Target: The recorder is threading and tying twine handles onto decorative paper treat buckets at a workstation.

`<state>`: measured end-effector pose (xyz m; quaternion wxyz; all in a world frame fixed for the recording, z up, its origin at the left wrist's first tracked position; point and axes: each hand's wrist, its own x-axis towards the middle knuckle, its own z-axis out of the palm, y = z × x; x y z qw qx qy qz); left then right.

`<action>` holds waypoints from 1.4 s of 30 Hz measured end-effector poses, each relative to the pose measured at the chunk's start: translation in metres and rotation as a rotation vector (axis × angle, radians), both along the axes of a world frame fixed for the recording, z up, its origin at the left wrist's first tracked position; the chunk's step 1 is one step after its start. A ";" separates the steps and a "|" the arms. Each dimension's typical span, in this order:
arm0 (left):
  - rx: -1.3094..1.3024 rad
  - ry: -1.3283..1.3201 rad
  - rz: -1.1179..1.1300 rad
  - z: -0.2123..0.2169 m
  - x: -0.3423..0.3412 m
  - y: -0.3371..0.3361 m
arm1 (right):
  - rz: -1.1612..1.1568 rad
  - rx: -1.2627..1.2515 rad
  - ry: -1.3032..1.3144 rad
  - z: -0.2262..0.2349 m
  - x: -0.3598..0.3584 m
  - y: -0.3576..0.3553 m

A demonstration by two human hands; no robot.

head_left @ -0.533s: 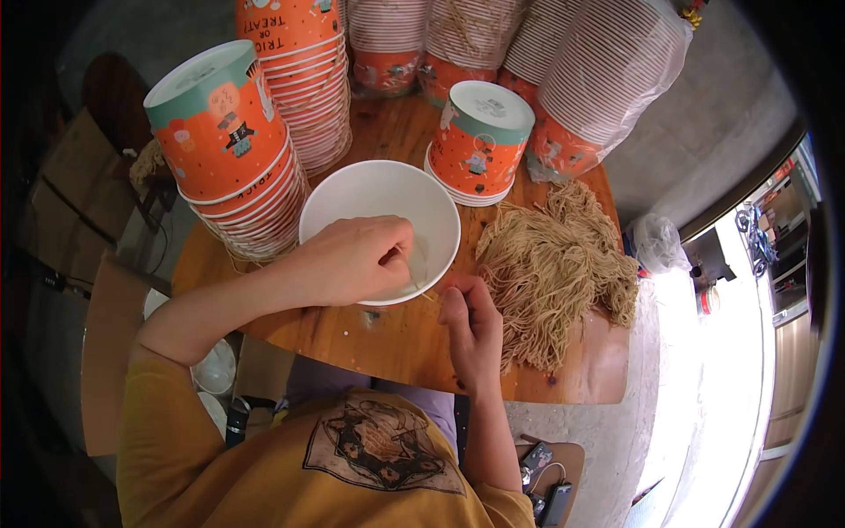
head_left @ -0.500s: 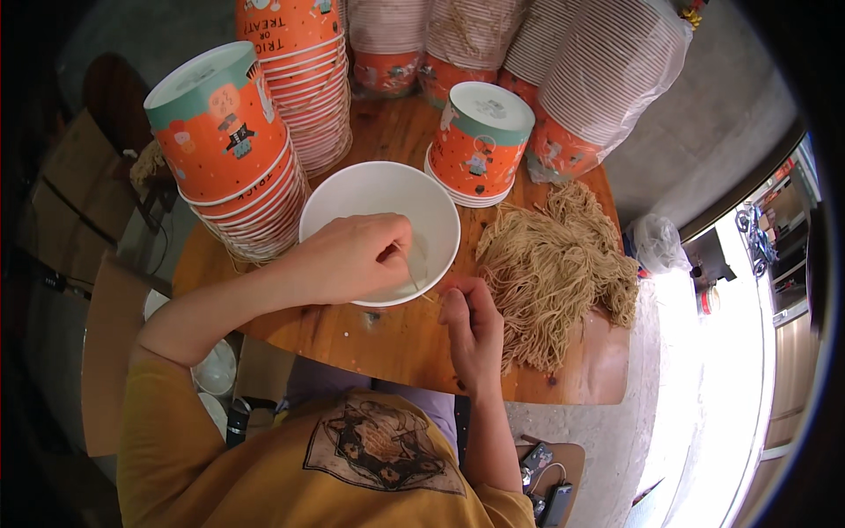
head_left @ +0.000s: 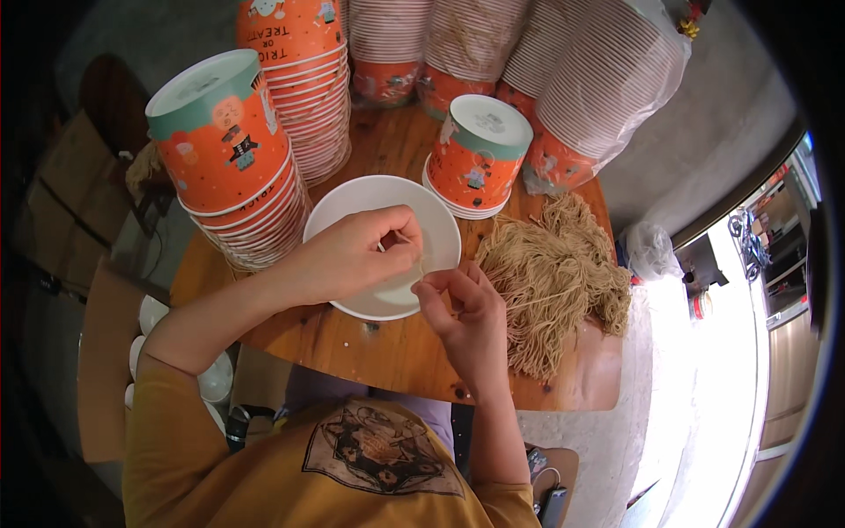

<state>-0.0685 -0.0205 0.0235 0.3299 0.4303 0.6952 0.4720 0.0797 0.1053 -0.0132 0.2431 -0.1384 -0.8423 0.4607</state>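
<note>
Your left hand [head_left: 352, 255] and right hand [head_left: 462, 308] pinch a thin noodle strand [head_left: 422, 267] over the white bowl [head_left: 352, 207], fingers nearly closed, beside the noodle pile [head_left: 554, 282].

Small wooden table [head_left: 387, 352], warm brown top, worn, a few dark specks near its front edge. It stands on a grey concrete floor [head_left: 722, 123] that runs off toward the upper right. Strong daylight floods in from the right side; floor there is bleached almost white [head_left: 678, 396]. A knotted clear plastic bag [head_left: 650, 249] lies on the floor just beside the table's right edge. Far right: shelving or a cart with small items [head_left: 757, 238], too small to make out. Left side is dim; brown cardboard sheets [head_left: 62, 194] lean there, a dark rounded chair back [head_left: 110, 92] behind them. White bowls [head_left: 211, 380] sit low at lower left, beneath table level.
</note>
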 end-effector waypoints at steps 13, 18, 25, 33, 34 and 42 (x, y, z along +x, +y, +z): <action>0.182 0.931 -0.267 -0.019 -0.007 -0.009 | 0.044 0.119 -0.092 0.009 -0.007 0.006; 0.162 0.992 -0.092 -0.015 -0.019 -0.017 | 0.072 0.055 -0.096 0.010 -0.005 0.006; 0.041 1.024 0.241 -0.015 -0.033 -0.023 | 0.045 0.010 -0.061 0.004 -0.004 0.004; -0.244 -0.081 -0.098 -0.018 0.001 -0.002 | 0.032 0.020 -0.015 0.003 -0.002 -0.001; -0.243 -0.079 -0.109 -0.020 0.001 0.001 | 0.021 0.021 -0.015 0.001 -0.002 -0.002; 0.037 -0.494 -0.022 -0.026 0.002 0.010 | -0.098 -0.081 0.252 -0.032 0.002 -0.006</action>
